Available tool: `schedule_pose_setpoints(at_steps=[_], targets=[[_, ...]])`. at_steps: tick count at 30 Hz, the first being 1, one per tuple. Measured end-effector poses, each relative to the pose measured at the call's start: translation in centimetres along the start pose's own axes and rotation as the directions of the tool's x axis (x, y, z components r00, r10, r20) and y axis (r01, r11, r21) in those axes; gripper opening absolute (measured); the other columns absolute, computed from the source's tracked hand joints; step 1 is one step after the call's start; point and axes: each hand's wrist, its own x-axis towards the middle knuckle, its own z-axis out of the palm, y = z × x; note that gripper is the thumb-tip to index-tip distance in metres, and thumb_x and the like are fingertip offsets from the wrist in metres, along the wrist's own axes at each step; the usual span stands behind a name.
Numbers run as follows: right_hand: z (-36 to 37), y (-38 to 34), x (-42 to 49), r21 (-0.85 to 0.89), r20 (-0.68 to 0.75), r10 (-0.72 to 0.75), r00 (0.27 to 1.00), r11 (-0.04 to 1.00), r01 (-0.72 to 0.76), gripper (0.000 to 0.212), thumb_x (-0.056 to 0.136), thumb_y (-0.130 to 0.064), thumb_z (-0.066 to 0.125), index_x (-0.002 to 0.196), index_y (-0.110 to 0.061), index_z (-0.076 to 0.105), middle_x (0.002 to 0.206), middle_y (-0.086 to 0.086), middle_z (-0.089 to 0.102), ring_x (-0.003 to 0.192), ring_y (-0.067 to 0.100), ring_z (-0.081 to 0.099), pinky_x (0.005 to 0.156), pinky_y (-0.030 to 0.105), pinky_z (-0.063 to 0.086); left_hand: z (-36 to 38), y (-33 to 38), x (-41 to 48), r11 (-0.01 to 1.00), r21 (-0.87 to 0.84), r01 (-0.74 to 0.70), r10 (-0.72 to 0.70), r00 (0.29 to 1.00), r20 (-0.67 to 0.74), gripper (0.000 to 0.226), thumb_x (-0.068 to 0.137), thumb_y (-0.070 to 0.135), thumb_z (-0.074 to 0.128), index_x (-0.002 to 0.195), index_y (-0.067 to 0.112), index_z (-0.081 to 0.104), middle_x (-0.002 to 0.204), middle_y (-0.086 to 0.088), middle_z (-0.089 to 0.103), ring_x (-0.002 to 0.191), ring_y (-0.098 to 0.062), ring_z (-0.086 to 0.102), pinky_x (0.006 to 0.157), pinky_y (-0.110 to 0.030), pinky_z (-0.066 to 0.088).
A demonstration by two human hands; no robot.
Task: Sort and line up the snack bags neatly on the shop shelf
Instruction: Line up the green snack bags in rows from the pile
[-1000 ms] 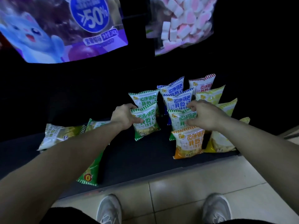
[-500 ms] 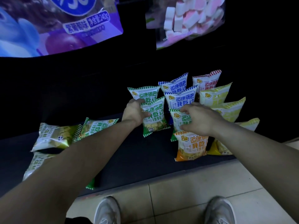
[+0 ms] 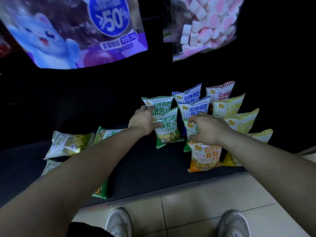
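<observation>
Snack bags (image 3: 168, 129) stand upright, white with coloured striped edges.

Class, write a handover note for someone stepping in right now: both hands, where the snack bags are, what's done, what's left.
Left hand grips the front green bag by its left edge.
Right hand grips the middle green bag behind the orange bag.
Done: bags stand in three columns at the right end of the shelf.
Left: two columns mix colours, so sort them; stand up the flat bags at left.

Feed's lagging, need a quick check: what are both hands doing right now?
Left hand: grips the front green bag.
Right hand: grips the centre green bag, behind the orange bag.
</observation>
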Motion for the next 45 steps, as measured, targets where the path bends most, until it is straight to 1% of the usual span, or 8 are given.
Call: schedule_pose_setpoints(at_steps=[8, 13, 17, 23, 30, 35, 39, 45], targets=[[-1.5, -7.7, -2.4, -0.092, 0.017, -0.116, 0.993, 0.989, 0.117, 0.069, 0.088, -0.047, 0.066, 0.148, -0.027, 0.039, 0.147, 0.004, 0.04, 0.13, 0.027, 0.047, 0.094, 0.042, 0.048, -8.1, -6.0, -10.4, 0.99, 0.141, 0.021, -0.046, 0.983, 0.178, 0.069, 0.09, 0.052, 0.061, 0.147, 0.023, 0.039, 0.146, -0.007, 0.039, 0.127, -0.027, 0.047, 0.102, -0.038, 0.043], [-0.3, -14.0, -3.1, -0.133, 0.08, -0.207, 0.975, 0.967, 0.216, 0.067, 0.089, -0.051, 0.063, 0.147, -0.027, 0.039, 0.144, 0.001, 0.041, 0.125, 0.025, 0.049, 0.087, 0.037, 0.047, -9.5, -13.9, -18.2, 0.961, 0.243, 0.135, -0.169, 0.977, 0.129, 0.071, 0.087, 0.057, 0.06, 0.147, 0.025, 0.038, 0.146, -0.007, 0.04, 0.126, -0.029, 0.048, 0.102, -0.041, 0.044], [3.6, -18.5, -2.4, -0.097, 0.143, -0.22, 0.965, 0.967, 0.235, 0.066, 0.091, -0.05, 0.06, 0.148, -0.025, 0.038, 0.144, 0.002, 0.041, 0.124, 0.026, 0.049, 0.093, 0.042, 0.048, -9.0, -18.8, -22.1, 0.951, 0.214, 0.222, -0.257, 0.954, 0.151, 0.072, 0.089, 0.052, 0.061, 0.148, 0.021, 0.035, 0.147, -0.009, 0.037, 0.127, -0.03, 0.046, 0.099, -0.044, 0.046], [10.6, -23.6, 2.0, -0.05, 0.219, -0.187, 0.958, 0.978, 0.203, 0.07, 0.093, -0.049, 0.059, 0.15, -0.018, 0.034, 0.148, 0.01, 0.04, 0.126, 0.032, 0.048, 0.093, 0.046, 0.05, -7.5, -22.6, -22.2, 0.966, 0.138, 0.22, -0.241, 0.959, 0.153, 0.071, 0.089, 0.053, 0.061, 0.148, 0.021, 0.037, 0.14, -0.008, 0.042, 0.122, -0.03, 0.05, 0.096, -0.043, 0.046], [14.9, -25.7, 8.3, 0.119, 0.106, -0.007, 0.994, 0.993, -0.006, 0.051, 0.097, -0.048, 0.053, 0.13, -0.011, 0.043, 0.124, 0.015, 0.056, 0.105, 0.034, 0.06, 0.074, 0.039, 0.051, -5.4, -24.5, -18.4, 0.974, 0.054, 0.219, -0.225, 0.957, 0.184, 0.075, 0.089, 0.054, 0.061, 0.15, 0.024, 0.03, 0.154, -0.008, 0.03, 0.131, -0.03, 0.044, 0.103, -0.043, 0.043], [16.7, -26.2, 10.5, 0.289, 0.057, 0.081, 0.995, 0.953, -0.094, 0.051, 0.1, -0.05, 0.045, 0.128, -0.009, 0.036, 0.114, 0.015, 0.062, 0.091, 0.033, 0.063, 0.064, 0.038, 0.048, -4.4, -24.9, -17.2, 0.97, 0.003, 0.243, -0.238, 0.947, 0.215, 0.075, 0.089, 0.055, 0.06, 0.151, 0.027, 0.029, 0.157, -0.006, 0.028, 0.136, -0.029, 0.04, 0.107, -0.043, 0.04], [17.0, -26.1, 11.7, 0.494, -0.02, 0.127, 0.992, 0.864, -0.1, 0.038, 0.098, -0.039, 0.059, 0.111, -0.011, 0.036, 0.106, 0.015, 0.064, 0.083, 0.03, 0.062, 0.067, 0.043, 0.055, -4.1, -24.6, -17.3, 0.965, -0.007, 0.263, -0.255, 0.942, 0.217, 0.074, 0.089, 0.056, 0.059, 0.151, 0.03, 0.029, 0.157, -0.003, 0.026, 0.137, -0.027, 0.038, 0.107, -0.046, 0.04], [15.4, -26.0, 12.8, 0.6, -0.093, 0.149, 0.984, 0.798, -0.064, 0.045, 0.087, -0.027, 0.076, 0.122, -0.009, 0.054, 0.114, 0.008, 0.067, 0.095, 0.024, 0.066, 0.07, 0.031, 0.052, -4.2, -24.7, -17.2, 0.96, -0.039, 0.277, -0.264, 0.943, 0.205, 0.072, 0.09, 0.053, 0.06, 0.151, 0.027, 0.031, 0.156, -0.003, 0.028, 0.138, -0.027, 0.036, 0.108, -0.044, 0.039]])
